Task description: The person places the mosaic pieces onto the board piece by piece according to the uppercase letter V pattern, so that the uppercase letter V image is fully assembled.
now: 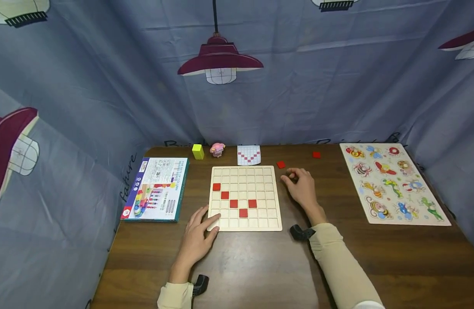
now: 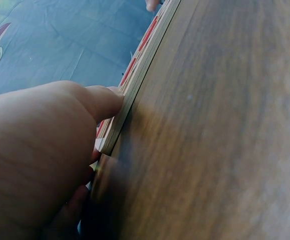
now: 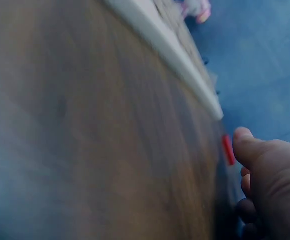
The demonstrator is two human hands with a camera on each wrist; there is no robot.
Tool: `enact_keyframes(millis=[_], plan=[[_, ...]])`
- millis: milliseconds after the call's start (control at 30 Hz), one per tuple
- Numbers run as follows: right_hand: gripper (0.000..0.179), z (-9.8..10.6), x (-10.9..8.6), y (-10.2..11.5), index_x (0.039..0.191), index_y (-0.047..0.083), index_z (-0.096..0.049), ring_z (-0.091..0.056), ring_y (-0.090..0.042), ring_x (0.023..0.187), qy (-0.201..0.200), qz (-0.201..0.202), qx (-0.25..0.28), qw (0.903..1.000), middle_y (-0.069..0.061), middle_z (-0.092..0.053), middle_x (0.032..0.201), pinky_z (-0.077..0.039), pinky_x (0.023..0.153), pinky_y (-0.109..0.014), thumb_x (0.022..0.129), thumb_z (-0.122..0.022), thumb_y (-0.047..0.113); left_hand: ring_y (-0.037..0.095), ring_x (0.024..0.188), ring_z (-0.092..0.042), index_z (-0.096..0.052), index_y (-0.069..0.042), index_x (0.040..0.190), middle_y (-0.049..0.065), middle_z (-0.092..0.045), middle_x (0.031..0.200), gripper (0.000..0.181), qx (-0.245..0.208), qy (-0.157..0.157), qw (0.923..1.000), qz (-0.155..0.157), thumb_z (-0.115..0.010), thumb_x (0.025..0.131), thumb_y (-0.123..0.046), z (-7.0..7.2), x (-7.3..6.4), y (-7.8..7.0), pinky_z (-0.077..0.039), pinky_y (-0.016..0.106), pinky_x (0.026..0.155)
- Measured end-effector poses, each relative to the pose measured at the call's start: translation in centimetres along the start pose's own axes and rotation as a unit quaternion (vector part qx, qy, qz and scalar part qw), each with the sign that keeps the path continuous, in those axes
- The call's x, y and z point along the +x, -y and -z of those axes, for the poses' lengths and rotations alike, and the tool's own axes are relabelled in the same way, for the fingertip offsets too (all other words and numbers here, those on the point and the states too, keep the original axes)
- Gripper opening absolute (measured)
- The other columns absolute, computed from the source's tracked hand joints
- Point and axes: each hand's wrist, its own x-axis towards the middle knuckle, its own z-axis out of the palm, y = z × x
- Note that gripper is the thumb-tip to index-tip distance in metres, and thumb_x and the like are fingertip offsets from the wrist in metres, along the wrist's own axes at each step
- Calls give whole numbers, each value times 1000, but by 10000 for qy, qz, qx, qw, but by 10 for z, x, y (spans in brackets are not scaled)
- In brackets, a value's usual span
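A pale square grid board (image 1: 261, 187) lies on the table with several red square tiles (image 1: 233, 204) in its cells. My left hand (image 1: 196, 238) rests at its lower left corner, fingers fairly straight along the left side and over the corner. In the left wrist view the thumb (image 2: 107, 100) touches the board's edge. Right of the board, my right hand (image 1: 301, 189) hovers with loosely bent fingers and nothing visible in them. Its fingertips are just short of a loose red tile (image 1: 281, 164), which also shows beyond the thumb (image 3: 245, 142) in the right wrist view.
Behind the board lies a small pattern card (image 1: 249, 161) with a V of red squares. A yellow-green block (image 1: 198, 152) and pink figurine (image 1: 217, 149) stand left of it. Another red tile (image 1: 316, 155) lies farther right. A box (image 1: 155, 189) and sticker-like picture board (image 1: 395, 184) flank the area.
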Motion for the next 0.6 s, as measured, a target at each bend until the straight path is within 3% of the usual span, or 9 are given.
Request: enact_keyframes(millis=[133, 300, 467, 600], plan=[[43, 2, 29, -16, 119, 0, -66, -54, -36, 100, 528, -310, -421, 9972, -16, -61, 98, -37, 109, -54, 94, -74, 35, 38, 150, -34, -69, -24, 134, 12, -44, 160, 39, -7, -42, 10000, 19, -72, 96, -25, 2, 2, 2, -32, 69, 114], [49, -5, 44, -15, 119, 7, -65, -53, -35, 101, 701, -612, -961, 9910, -11, -61, 100, -39, 97, -54, 94, -70, 48, 38, 150, -34, -69, -25, 134, 12, -44, 160, 39, 42, 0, 10000, -17, -72, 96, -26, 4, 3, 2, -31, 70, 114], [38, -4, 44, -16, 129, 8, -63, -53, -36, 100, 717, -534, -988, 9911, -12, -61, 99, -40, 94, -54, 100, -62, 33, 39, 149, -35, -69, -25, 134, 13, -45, 159, 38, 49, -29, 10000, -33, -72, 96, -25, 2, 1, 0, -32, 70, 113], [44, 4, 42, -24, 141, 7, -57, -54, -36, 105, 1052, -421, -875, 9897, -11, -61, 101, -43, 96, -53, 101, -59, 26, 40, 148, -36, -70, -25, 133, 14, -46, 158, 38, 37, -74, 10000, -38, -72, 95, -24, -1, -2, 0, -33, 70, 112]])
